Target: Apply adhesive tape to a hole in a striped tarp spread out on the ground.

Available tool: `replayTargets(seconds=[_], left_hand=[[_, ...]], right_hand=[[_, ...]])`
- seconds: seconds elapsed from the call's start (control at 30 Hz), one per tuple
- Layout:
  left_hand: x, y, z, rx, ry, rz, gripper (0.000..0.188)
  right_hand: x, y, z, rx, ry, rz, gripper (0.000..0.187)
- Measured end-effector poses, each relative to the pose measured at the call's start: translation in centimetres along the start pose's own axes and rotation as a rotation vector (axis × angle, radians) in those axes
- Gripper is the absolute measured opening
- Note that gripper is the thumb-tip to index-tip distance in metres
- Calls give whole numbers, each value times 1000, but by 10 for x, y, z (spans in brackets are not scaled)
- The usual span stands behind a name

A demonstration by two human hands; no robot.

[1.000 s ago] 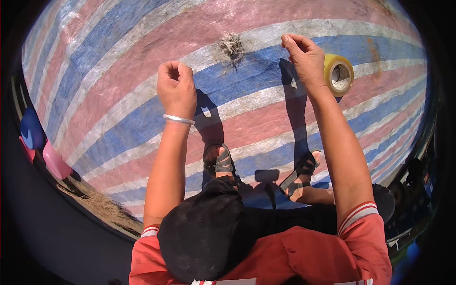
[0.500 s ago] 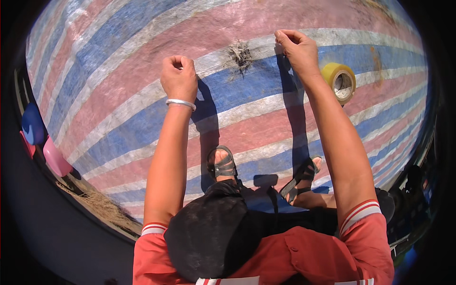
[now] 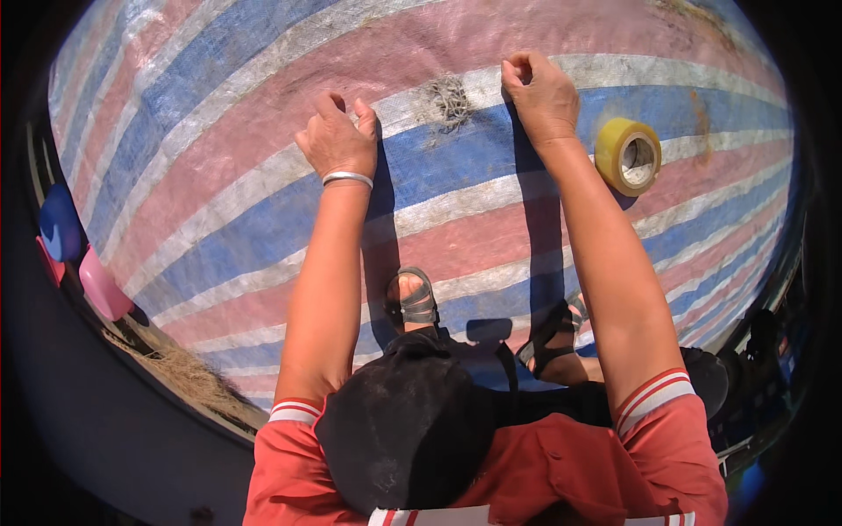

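Observation:
My left hand (image 3: 338,140), with a silver bangle at the wrist, is over a pink stripe of the tarp (image 3: 474,188). Its thumb and forefinger stand apart, and nothing shows between them. To the right, my right hand (image 3: 544,101) is closed in a pinch, thumb against curled forefinger. Whatever it pinches, if anything, is too small to make out. A greyish clump of frayed fibres (image 3: 450,101) lies on the tarp between the two hands. Beside my right wrist rests a roll of yellowish clear tape (image 3: 628,158), its cardboard core showing.
The striped tarp spreads under my sandalled feet (image 3: 412,296). At its left edge are a blue rounded thing (image 3: 60,223) and a pink one (image 3: 103,285), with dry straw (image 3: 180,373) nearby. Black clothing or a bag (image 3: 403,430) sits close below me.
My left hand has gone from a closed pinch to parted fingers and shifted slightly right. My right hand stays pinched, moved a little left.

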State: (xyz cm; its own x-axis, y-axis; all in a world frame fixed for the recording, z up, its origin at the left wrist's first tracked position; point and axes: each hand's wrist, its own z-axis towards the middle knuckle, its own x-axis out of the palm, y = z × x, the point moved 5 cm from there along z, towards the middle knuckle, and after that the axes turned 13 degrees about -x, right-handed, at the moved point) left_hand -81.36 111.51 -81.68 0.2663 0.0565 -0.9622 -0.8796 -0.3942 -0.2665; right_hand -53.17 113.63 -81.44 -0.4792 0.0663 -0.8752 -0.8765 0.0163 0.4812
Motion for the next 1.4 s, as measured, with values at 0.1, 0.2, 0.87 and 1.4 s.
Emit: replayTargets(seconds=[0.1, 0.2, 0.87, 1.4], left_hand=[[-7, 5, -3, -105, 71, -25, 40], [-15, -17, -14, 280, -36, 0, 53], [63, -172, -77, 1013, 252, 70, 94], [-37, 114, -19, 229, 70, 464, 85]], right_hand=[[-11, -22, 1, 25, -86, -100, 30], [-40, -47, 0, 47, -100, -111, 35], [-92, 15, -115, -25, 52, 385, 17], [-132, -88, -150, 237, -161, 105, 24]])
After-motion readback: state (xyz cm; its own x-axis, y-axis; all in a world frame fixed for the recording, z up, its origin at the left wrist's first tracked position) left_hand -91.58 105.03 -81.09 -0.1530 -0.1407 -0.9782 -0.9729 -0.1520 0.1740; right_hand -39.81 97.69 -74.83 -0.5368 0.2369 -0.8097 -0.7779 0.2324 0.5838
